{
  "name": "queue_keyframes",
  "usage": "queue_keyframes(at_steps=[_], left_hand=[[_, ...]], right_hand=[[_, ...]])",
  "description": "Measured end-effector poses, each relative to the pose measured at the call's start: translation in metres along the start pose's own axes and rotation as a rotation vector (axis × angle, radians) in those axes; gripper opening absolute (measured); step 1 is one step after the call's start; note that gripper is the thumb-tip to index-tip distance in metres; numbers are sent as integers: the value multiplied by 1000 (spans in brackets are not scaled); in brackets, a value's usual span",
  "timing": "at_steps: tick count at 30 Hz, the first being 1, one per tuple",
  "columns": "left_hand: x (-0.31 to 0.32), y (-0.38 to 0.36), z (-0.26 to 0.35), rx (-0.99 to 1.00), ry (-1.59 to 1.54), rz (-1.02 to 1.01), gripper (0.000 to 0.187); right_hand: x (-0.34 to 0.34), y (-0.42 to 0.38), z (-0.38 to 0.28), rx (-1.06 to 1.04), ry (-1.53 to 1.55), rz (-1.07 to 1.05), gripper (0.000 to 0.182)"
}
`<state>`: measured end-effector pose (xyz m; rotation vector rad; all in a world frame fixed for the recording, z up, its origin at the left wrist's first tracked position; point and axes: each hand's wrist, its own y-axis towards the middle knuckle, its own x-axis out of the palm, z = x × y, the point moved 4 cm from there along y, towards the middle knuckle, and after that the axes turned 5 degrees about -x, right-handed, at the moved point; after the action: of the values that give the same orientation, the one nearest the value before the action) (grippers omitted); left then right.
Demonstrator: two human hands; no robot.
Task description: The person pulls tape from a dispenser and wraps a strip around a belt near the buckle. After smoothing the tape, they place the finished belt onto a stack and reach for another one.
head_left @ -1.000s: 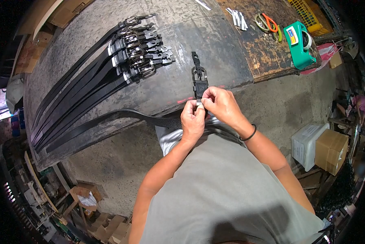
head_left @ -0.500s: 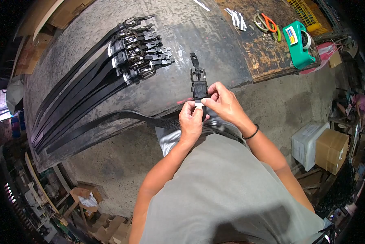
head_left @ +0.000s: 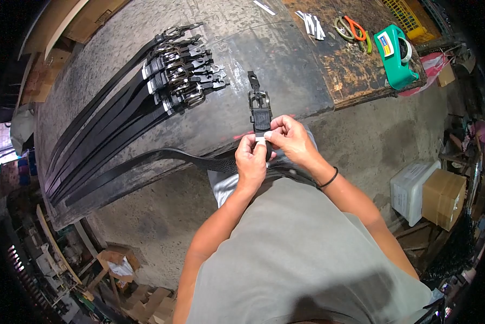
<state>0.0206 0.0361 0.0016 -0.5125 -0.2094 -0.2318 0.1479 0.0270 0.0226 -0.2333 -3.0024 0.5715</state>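
In the upper left of the frame, a bundle of black belts (head_left: 110, 105) lies slanted on a dark table (head_left: 291, 75), the metal buckles (head_left: 180, 67) clustered at its upper right end; below it, 1 separate black belt (head_left: 196, 161) curves from the left side of the frame to the centre; there the left hand (head_left: 250, 163) pinches it narrowly, thumb on a white strip (head_left: 261, 139) across the strap; the buckle (head_left: 259, 101) of this belt points up the frame, beyond both hands; just right of centre, the right hand (head_left: 293, 141) has its thumb at the strip's right end, its fingers curled close; whether it grips the strip, I cannot tell; in the upper right, loose white strips (head_left: 313, 27), an orange-handled tool (head_left: 360, 26) and a green tape dispenser (head_left: 389, 56) sit on a worn wooden top (head_left: 342, 73); at the right, a pale plastic bin (head_left: 408, 194) stands beside a cardboard box (head_left: 444, 198).
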Motion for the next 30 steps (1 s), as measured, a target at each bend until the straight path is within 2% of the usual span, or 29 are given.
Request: queue_keyframes(at_steps=[3,6,11,21,24,26,30], left_hand=[[2,0,3,13,-42,11,13],[1,0,0,15,-31,6,13],[-1,0,-2,39,18,-18,12],[2,-1,11,66,57,-35,16],[-2,2,4,89,84,-2,18],[-3,3,0,81,100,9,19],[-1,-1,7,205,264,22,21]], right_hand=[[-2,2,11,56,152,34,20],[-4,2,14,0,243,98,25],[0,2,13,-77,146,68,24],[3,-4,6,-25,73,90,23],[4,-3,13,-59,104,75,24],[3,-1,23,-157,2,126,30],[2,-3,16,-116,-21,150,29]])
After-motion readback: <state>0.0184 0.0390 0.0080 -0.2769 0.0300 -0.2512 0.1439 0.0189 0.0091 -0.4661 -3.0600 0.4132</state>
